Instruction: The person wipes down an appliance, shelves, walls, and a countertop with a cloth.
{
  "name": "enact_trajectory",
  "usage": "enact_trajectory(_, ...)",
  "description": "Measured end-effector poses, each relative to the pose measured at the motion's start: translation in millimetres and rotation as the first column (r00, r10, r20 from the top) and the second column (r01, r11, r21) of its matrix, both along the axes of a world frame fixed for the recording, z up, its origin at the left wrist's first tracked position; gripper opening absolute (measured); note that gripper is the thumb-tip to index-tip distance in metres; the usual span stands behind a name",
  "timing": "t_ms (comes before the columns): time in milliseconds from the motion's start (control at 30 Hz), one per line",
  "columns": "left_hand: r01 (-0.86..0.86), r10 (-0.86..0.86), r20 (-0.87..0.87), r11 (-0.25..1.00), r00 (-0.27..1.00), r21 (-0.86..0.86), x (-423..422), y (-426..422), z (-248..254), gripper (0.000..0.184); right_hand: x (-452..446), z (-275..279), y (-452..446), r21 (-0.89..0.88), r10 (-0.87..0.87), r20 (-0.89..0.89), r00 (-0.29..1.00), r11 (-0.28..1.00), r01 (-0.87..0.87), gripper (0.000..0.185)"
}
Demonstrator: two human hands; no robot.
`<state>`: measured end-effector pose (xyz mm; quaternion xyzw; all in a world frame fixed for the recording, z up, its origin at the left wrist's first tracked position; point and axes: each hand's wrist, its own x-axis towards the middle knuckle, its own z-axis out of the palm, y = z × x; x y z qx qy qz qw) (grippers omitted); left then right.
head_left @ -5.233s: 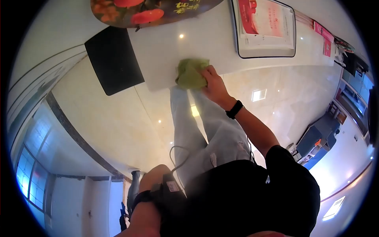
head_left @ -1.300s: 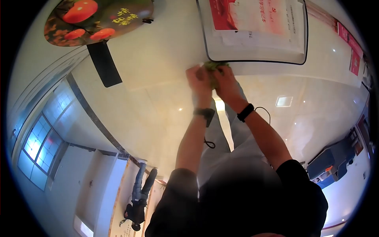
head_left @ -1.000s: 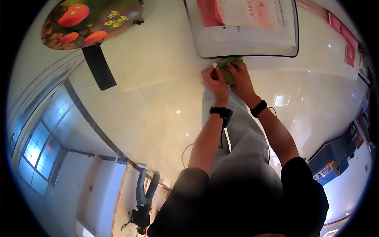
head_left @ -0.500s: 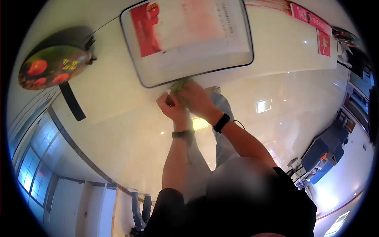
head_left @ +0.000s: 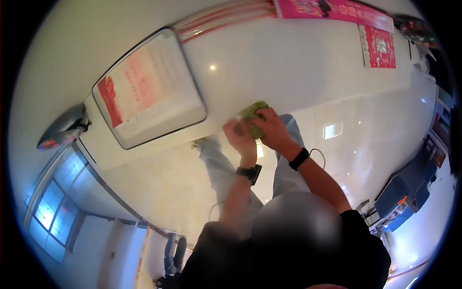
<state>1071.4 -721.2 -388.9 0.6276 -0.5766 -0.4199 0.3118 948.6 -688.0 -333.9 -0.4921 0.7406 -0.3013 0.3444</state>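
A crumpled green cloth point(head_left: 258, 107) is bunched between my two hands, just off the near edge of the white table point(head_left: 269, 62). My right hand point(head_left: 275, 129) is closed on it, fingers bent over its top and side. On the other side, my left hand point(head_left: 239, 137) is curled with its fingers against the cloth, somewhat smeared by motion. A dark band circles each wrist. To the left of my hands a dark-rimmed rectangular tray point(head_left: 206, 115) lies on the table, with a red and white printed sheet point(head_left: 137, 84) in it.
Red-striped clear packaging point(head_left: 226, 20), a pink box point(head_left: 337, 14) and a red card point(head_left: 380, 46) lie along the table's far side. A flower-patterned oval thing point(head_left: 62, 137) is at the left edge. Dark blue seats point(head_left: 397, 192) are on the right. Another person's legs point(head_left: 174, 253) show lower left.
My view has turned and shifted right along the table. The tray now appears further left, with my hands to its right. Both hands still hold the green cloth, now more in sight.
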Motion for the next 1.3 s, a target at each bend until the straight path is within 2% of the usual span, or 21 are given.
enact_trajectory(100, -0.046, 0.047, -0.051, 0.999, 0.998, 0.006, -40, 19, 0, 0.017, -43, 8, 13, -0.091, 0.001, 0.042, 0.999, 0.996, 0.002, 0.043)
enact_trajectory(200, -0.130, 0.132, -0.030, 0.990, 0.991, 0.049, -62, 5, 21, 0.017, -37, -17, 17, -0.166, -0.085, 0.064, 0.994, 0.982, 0.094, 0.034)
enact_trajectory(233, -0.154, 0.156, -0.022, 0.984, 0.987, 0.086, -69, -4, 34, 0.017, -32, -34, 16, -0.137, 0.038, -0.018, 0.999, 0.990, -0.041, 0.039)
enact_trajectory(267, -0.179, 0.181, -0.007, 0.976, 0.983, 0.120, -71, -12, 43, 0.018, -35, -31, 8, -0.163, 0.004, 0.028, 1.000, 0.987, 0.001, 0.039)
enact_trajectory(367, -0.156, 0.154, 0.062, 0.987, 0.986, 0.024, -73, -39, 38, 0.022, -42, -19, -18, -0.188, -0.060, 0.140, 0.988, 0.978, 0.086, 0.037)
enact_trajectory(467, -0.136, 0.134, -0.028, 0.988, 0.991, -0.078, -90, -75, 30, 0.023, -54, -24, -51, -0.194, -0.054, 0.062, 0.997, 0.979, 0.065, 0.039)
enact_trajectory(533, -0.043, 0.060, 0.136, 0.991, 0.989, -0.129, -106, -94, 34, 0.023, -69, -24, -62, -0.188, -0.091, 0.096, 0.991, 0.976, 0.108, 0.039)
enact_trajectory(567, -0.035, 0.044, 0.099, 0.994, 0.994, -0.100, -114, -99, 31, 0.023, -79, -27, -65, -0.199, -0.094, 0.077, 0.993, 0.974, 0.108, 0.039)
enact_trajectory(600, -0.002, 0.019, 0.088, 0.982, 0.996, -0.188, -126, -100, 26, 0.023, -88, -28, -65, -0.210, -0.097, 0.057, 0.994, 0.972, 0.107, 0.040)
enact_trajectory(633, 0.035, -0.015, 0.100, 0.979, 0.995, -0.203, -136, -100, 20, 0.022, -98, -29, -60, -0.206, -0.128, 0.031, 0.991, 0.970, 0.131, 0.041)
enact_trajectory(667, 0.012, -0.006, 0.040, 0.987, 0.999, -0.160, -151, -94, 20, 0.021, -109, -29, -53, -0.201, -0.158, 0.001, 0.987, 0.967, 0.155, 0.042)
enact_trajectory(767, 0.144, -0.136, 0.055, 0.971, 0.989, -0.189, -185, -68, 14, 0.019, -143, -28, -21, -0.246, -0.197, -0.081, 0.977, 0.954, 0.173, 0.047)
enact_trajectory(833, 0.222, -0.218, 0.044, 0.935, 0.975, -0.278, -202, -44, 16, 0.018, -153, -24, 6, -0.110, -0.264, -0.102, 0.959, 0.961, 0.253, 0.050)
enact_trajectory(867, 0.256, -0.257, 0.022, 0.943, 0.966, -0.215, -207, -35, 21, 0.016, -155, -21, 19, -0.080, -0.274, -0.111, 0.955, 0.961, 0.266, 0.052)
enact_trajectory(933, 0.326, -0.329, -0.030, 0.942, 0.944, -0.085, -208, -16, 32, 0.015, -152, -14, 41, -0.016, -0.293, -0.129, 0.947, 0.956, 0.294, 0.054)
enact_trajectory(1033, 0.337, -0.343, -0.064, 0.937, 0.937, -0.089, -190, 0, 30, 0.015, -138, -11, 55, 0.080, -0.268, -0.106, 0.957, 0.957, 0.277, 0.056)
enact_trajectory(1133, 0.273, -0.273, -0.084, 0.962, 0.958, -0.008, -163, 2, 31, 0.016, -117, -11, 53, 0.081, -0.211, -0.071, 0.975, 0.973, 0.217, 0.060)
enact_trajectory(1233, 0.251, -0.251, -0.004, 0.966, 0.968, -0.059, -134, -15, 33, 0.016, -94, -17, 33, 0.043, -0.161, -0.058, 0.985, 0.986, 0.163, 0.057)
enact_trajectory(1300, 0.147, -0.144, 0.038, 0.987, 0.989, -0.060, -122, -31, 30, 0.014, -82, -19, 13, -0.008, -0.130, -0.029, 0.991, 0.992, 0.130, 0.049)
